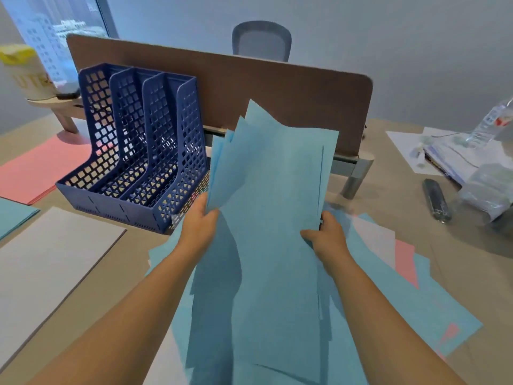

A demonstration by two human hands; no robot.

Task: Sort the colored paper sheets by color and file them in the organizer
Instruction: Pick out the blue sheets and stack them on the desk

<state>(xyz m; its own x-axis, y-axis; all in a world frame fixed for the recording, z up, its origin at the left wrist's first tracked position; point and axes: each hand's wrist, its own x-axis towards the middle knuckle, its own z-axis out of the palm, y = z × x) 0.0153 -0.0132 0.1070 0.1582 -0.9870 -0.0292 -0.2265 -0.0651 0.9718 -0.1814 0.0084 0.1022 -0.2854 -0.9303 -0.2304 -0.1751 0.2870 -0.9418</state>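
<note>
A loose, fanned bundle of blue sheets (274, 190) stands lifted above the desk, held from both sides. My left hand (198, 226) grips its left edge and my right hand (329, 238) grips its right edge. Under the bundle lies a mixed pile (416, 298) of blue, pink and white sheets. The dark blue mesh organizer (138, 151) with three slots stands to the left of the bundle, and its slots look bare. Sorted stacks lie at the left: pink (36, 173), white (47, 273) and a blue corner (14, 218).
A brown desk divider (277, 93) runs behind the organizer, with a grey chair (262, 40) beyond it. At the right lie white papers (433, 154), plastic bags (485, 187) and a dark stapler-like object (435, 200). A stand with a container (30, 70) sits far left.
</note>
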